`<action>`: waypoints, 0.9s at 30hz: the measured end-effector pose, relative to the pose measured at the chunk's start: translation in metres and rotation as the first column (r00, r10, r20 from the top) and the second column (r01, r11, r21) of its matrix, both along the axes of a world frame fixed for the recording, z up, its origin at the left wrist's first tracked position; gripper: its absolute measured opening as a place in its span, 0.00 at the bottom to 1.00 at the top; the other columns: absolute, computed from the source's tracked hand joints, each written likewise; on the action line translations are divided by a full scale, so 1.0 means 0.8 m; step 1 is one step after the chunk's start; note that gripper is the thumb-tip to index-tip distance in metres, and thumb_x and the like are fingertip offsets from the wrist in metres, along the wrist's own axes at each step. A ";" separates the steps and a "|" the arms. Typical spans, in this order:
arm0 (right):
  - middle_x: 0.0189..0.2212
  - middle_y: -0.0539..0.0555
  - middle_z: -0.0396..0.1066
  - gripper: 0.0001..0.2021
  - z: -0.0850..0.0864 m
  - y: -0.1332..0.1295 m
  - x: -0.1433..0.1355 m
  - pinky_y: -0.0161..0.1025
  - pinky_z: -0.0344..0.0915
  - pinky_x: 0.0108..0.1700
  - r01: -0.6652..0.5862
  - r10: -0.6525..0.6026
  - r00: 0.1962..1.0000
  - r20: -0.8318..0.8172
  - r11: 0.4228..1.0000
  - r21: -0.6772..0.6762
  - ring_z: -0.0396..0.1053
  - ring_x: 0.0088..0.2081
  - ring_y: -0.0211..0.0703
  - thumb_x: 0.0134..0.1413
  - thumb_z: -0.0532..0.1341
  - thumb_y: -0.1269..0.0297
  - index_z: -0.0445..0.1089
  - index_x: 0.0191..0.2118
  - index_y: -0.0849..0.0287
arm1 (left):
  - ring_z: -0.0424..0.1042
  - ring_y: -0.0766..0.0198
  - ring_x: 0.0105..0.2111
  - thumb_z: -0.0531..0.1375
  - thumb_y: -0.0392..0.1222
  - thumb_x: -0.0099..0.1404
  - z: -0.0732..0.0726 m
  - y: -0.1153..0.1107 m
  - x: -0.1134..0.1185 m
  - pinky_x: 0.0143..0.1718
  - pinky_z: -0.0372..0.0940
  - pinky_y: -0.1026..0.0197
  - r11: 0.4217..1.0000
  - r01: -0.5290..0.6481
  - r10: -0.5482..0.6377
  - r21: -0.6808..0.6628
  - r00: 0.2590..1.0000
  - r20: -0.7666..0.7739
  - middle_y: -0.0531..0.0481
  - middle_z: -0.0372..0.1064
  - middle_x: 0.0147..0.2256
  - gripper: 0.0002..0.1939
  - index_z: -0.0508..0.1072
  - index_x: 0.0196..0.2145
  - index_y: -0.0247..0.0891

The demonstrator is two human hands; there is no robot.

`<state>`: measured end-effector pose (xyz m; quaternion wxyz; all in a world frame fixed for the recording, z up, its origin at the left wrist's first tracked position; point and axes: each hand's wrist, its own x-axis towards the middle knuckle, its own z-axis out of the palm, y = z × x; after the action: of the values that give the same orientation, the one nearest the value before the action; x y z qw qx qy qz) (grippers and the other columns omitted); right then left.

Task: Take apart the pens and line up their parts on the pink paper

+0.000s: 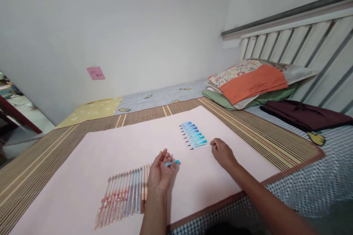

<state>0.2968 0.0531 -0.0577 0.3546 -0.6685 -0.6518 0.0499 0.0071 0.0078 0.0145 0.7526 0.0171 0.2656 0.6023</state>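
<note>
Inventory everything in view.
Note: one, pink, on wall
Pillows: several, orange, floral, right
Slatted panel: one, white, right
Cloth: one, maroon, right
Bedding: count unclear, checked, yellow, around mat
Mat: one, brown, under paper
Paper: one, pale pink, centre
Slim pens: many, pink, grey, beige, paper's lower left
Blue-topped pens: about seven, blue, paper's right
White pen: one, white, beside those
Cap: one, blue, over paper
Left hand: one, holding cap
Right hand: one, at white pen

Bare left hand [160, 173], bare right hand [224, 155], slender bare forearms [154, 207]
</note>
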 end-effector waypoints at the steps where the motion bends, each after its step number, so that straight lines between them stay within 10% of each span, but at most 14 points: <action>1: 0.34 0.52 0.73 0.06 -0.001 0.000 -0.001 0.38 0.61 0.37 -0.012 0.013 1.000 -0.024 1.000 0.003 0.69 0.33 0.43 0.53 0.55 0.72 0.66 0.34 0.55 | 0.70 0.70 0.23 0.55 0.35 0.71 0.000 0.000 0.000 0.25 0.68 0.64 1.000 0.000 0.000 0.000 1.000 0.000 0.51 0.71 0.27 0.09 0.76 0.37 0.31; 27: 0.31 0.50 0.72 0.03 -0.001 0.013 -0.022 0.39 0.60 0.35 -0.036 0.037 0.996 -0.086 0.999 0.016 0.68 0.32 0.43 0.52 0.61 0.64 0.65 0.30 0.53 | 0.71 0.69 0.23 0.57 0.34 0.69 -0.002 0.000 0.001 0.25 0.68 0.63 1.000 0.004 -0.004 0.007 1.000 -0.019 0.51 0.72 0.26 0.07 0.76 0.37 0.31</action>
<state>0.2793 0.0635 -0.0589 0.3864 -0.6510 -0.6484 0.0804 0.0079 0.0077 0.0126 0.7513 0.0260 0.2706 0.6014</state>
